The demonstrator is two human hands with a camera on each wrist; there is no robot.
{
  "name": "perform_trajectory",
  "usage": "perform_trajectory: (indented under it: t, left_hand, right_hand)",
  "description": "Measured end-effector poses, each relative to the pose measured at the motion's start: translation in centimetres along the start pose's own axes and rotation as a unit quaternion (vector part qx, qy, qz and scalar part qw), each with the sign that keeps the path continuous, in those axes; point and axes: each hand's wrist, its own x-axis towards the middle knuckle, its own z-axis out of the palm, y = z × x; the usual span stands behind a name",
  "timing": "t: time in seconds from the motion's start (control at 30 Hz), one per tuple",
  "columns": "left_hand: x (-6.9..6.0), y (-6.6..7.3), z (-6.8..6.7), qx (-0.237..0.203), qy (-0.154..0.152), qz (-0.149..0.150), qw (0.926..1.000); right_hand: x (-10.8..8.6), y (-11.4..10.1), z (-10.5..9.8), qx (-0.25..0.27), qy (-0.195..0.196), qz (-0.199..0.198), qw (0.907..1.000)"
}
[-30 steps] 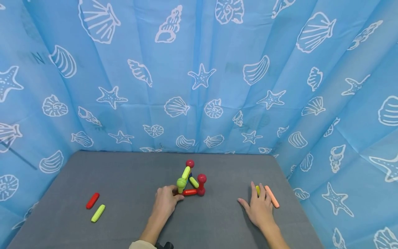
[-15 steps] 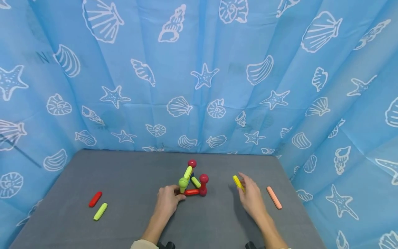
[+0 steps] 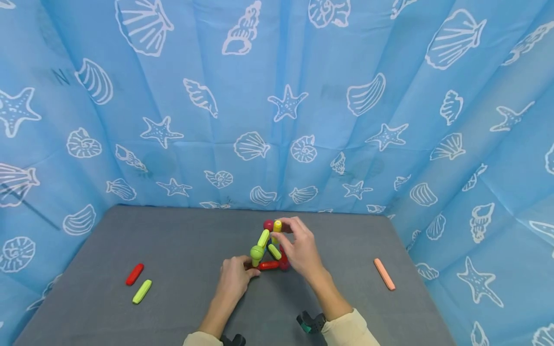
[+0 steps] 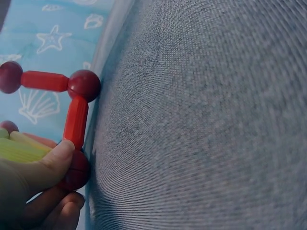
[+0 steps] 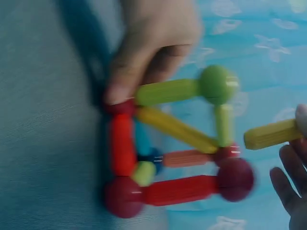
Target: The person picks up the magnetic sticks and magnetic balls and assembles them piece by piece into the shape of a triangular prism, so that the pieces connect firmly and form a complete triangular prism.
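Note:
My left hand [image 3: 233,276] pinches a dark red ball [image 4: 76,173] at a lower corner of a frame built from coloured rods and balls. That frame has red rods [image 5: 180,190], a green ball [image 5: 218,84], a lime rod [image 5: 168,91] and dark red balls; a blue ball [image 5: 154,159] shows deeper inside. Between thumb and fingers, my right hand [image 3: 303,247] grips a loose yellow rod [image 5: 268,134]. In the right wrist view, the yellow rod's free end points at the frame, a small gap away. The head view partly hides the frame's right side behind that hand.
On the grey tabletop [image 3: 186,240], a red rod [image 3: 134,274] and a lime rod [image 3: 142,291] lie at the left. An orange rod [image 3: 384,274] lies at the right. A blue shell-patterned curtain [image 3: 195,158] hangs behind and beside the table.
My right hand has picked up the yellow rod from the right side of the table and carried it left to the frame's top. My left hand stays at the frame's corner.

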Motion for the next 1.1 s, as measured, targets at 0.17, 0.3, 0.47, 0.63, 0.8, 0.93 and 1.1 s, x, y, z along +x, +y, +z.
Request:
perform_trajectory:
  t: [0.17,0.3,0.47,0.63,0.8,0.93,1.1]
  left_hand:
    - [0.1,0.0,0.0,0.003,-0.002,0.004,1.0000]
    - [0.1,0.0,0.0,0.005,-0.002,0.001,1.0000]
    - [0.0,-0.1,-0.1,0.000,0.000,0.000,1.0000]
    - [-0.1,-0.1,0.0,-0.001,0.000,0.003,1.0000]
    - [-0.1,-0.1,0.0,0.000,0.005,0.003,1.0000]
    - [-0.1,-0.1,0.1,-0.002,0.003,0.003,1.0000]
    - [-0.1,-0.1,0.1,-0.002,0.003,0.005,1.0000]
  right_hand:
    - [-1.3,0.9,1.9,-0.083,-0.057,-0.002,0.9949]
    - [-2.2,1.5,2.7,-0.119,-0.081,-0.003,0.9896]
    - [-2.7,1.3,3.0,-0.148,-0.100,-0.022,0.9836]
    - [-2.9,1.0,3.2,-0.170,-0.115,-0.040,0.9778]
    - [-3.4,1.6,3.0,-0.124,-0.121,0.014,0.9849]
    - [-4.3,3.6,2.5,-0.018,-0.109,0.124,0.9861]
    - [-5.9,6.8,2.5,0.081,-0.155,0.222,0.9592]
